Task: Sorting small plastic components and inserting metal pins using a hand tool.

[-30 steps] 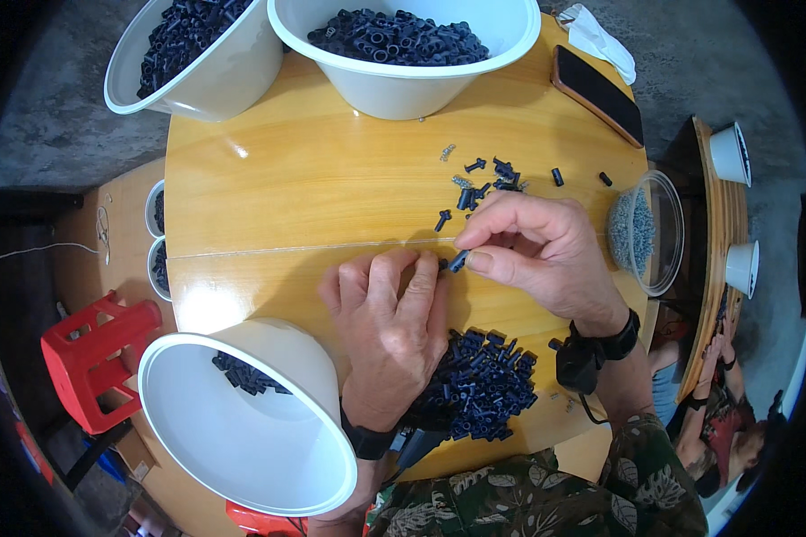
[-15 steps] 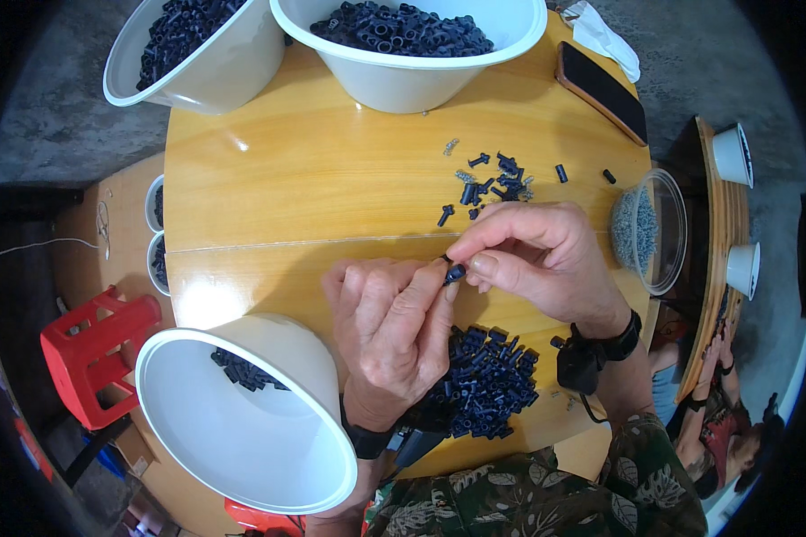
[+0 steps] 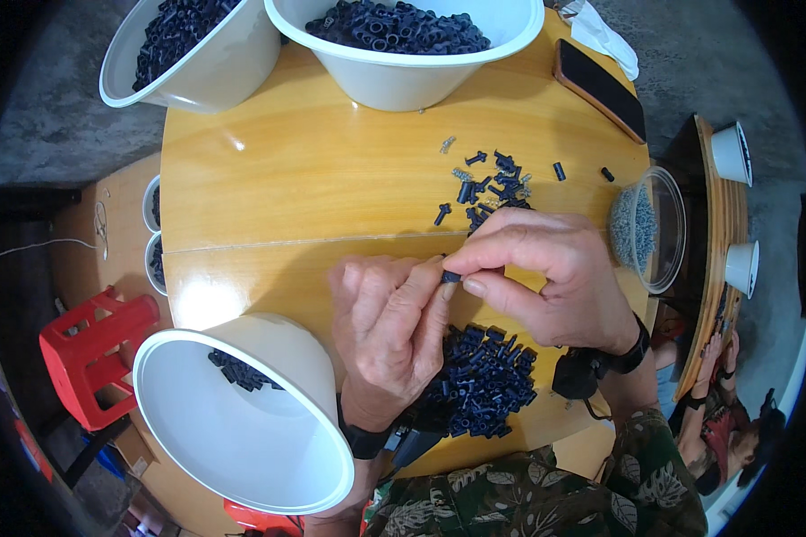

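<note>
Between the fingertips of both hands is a small black plastic part (image 3: 450, 277), mostly covered by the fingers. My left hand (image 3: 390, 327) is closed on it from the left, fingers curled. My right hand (image 3: 548, 273) pinches at its right side with thumb and forefinger; whether a second piece is in that pinch is hidden. Below my hands lies a heap of black plastic parts (image 3: 488, 385). Beyond my right hand, loose black pieces (image 3: 508, 183) are scattered with a few small metal springs (image 3: 448, 144).
A tilted white tub (image 3: 233, 438) holding some black parts stands at the left. Two full white tubs, one far left (image 3: 215, 76) and one far middle (image 3: 394, 85), line the back. At right are a clear springs container (image 3: 636, 233) and a phone (image 3: 600, 89). Another person's hands (image 3: 709, 362) show far right.
The right thumb and forefinger have closed in over the black part, which now shows less. The left hand stays nearly where it was.
</note>
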`<state>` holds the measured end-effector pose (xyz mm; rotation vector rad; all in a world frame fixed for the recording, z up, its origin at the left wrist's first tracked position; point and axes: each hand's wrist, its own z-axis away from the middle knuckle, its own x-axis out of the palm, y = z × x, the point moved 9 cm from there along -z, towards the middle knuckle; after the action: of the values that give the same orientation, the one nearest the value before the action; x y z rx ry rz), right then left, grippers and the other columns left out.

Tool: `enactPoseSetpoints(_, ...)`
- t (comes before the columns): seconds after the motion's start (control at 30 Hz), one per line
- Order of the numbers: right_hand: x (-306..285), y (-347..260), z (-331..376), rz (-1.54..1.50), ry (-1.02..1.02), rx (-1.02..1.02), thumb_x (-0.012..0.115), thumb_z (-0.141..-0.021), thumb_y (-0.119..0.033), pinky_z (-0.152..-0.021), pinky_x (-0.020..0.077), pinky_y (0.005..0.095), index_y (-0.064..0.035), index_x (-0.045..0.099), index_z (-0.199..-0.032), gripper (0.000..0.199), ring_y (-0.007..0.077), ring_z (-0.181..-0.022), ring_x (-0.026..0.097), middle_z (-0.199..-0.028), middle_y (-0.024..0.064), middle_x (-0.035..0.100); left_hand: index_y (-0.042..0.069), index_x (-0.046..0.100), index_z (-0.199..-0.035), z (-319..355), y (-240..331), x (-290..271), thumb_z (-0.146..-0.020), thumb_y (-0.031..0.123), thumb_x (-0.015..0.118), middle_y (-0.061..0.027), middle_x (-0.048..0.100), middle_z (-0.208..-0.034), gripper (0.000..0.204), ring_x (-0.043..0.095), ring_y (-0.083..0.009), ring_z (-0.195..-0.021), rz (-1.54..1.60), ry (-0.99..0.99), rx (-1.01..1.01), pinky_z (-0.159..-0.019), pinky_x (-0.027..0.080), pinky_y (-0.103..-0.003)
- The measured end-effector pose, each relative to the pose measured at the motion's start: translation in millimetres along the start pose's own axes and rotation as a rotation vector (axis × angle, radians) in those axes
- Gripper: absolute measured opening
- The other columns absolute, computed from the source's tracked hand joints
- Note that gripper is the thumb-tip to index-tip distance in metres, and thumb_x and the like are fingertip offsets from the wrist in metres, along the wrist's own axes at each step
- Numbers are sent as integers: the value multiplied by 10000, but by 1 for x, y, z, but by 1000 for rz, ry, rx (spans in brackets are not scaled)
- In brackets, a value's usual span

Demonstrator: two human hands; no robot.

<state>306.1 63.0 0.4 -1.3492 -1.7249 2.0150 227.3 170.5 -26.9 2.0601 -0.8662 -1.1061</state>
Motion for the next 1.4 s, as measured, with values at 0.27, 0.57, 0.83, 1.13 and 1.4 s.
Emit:
enactPoseSetpoints(0.27, -3, -4, 1, -47, 31, 2, 707, -784, -3, -651, 535, 334, -10, 696, -916, 132, 266, -725, 670, -809, 119, 678, 4, 669, -1021, -1, 3, -1, -721, -45, 756, -104, 640, -915, 316, 577, -276, -809, 50, 18, 55, -727, 441, -387)
enactPoseSetpoints(0.57, -5, 5, 6, -8, 79, 57, 705, -781, -10, -593, 525, 313, -14, 680, -857, 80, 221, -649, 667, -769, 104, 679, 13, 662, -1029, 0, 4, -3, -738, -59, 755, -107, 644, -920, 314, 583, -278, -820, 77, 43, 62, -723, 460, -393)
enactPoseSetpoints(0.83, 0, 10, 6, -16, 56, 96, 698, -752, 13, -559, 512, 280, -12, 656, -825, 87, 165, -612, 658, -721, 79, 671, 14, 661, -1020, 0, 6, -2, -726, -60, 754, -106, 641, -911, 317, 584, -275, -808, 70, 29, 83, -718, 457, -394)
enactPoseSetpoints(1.13, 2, 2, 10, 188, 99, -111, 673, -722, 6, -505, 501, 335, -42, 616, -819, 122, 261, -598, 650, -697, 93, 636, -1, 652, -996, 0, 11, 4, -684, -75, 734, -119, 611, -886, 330, 566, -288, -798, 26, -27, 123, -733, 443, -400)
enactPoseSetpoints(1.4, 0, 1, 12, 40, 78, -98, 673, -752, 19, -540, 503, 322, -45, 661, -879, 143, 238, -621, 648, -744, 87, 651, 6, 634, -991, -2, 3, 3, -802, -18, 694, -131, 617, -881, 200, 566, -301, -782, 144, -54, 23, -711, 450, -382)
